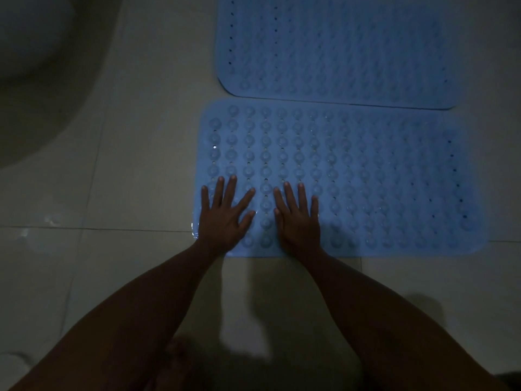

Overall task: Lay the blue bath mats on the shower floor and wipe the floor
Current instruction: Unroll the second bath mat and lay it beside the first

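Both forearms are bare to the hands (225,218), with no sleeves.

No text, label, brand, number or sign can be read anywhere in the dim view.

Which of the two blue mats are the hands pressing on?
The near mat, its bumps clearly visible; both the left hand and right hand lie flat on it. The far mat is untouched.
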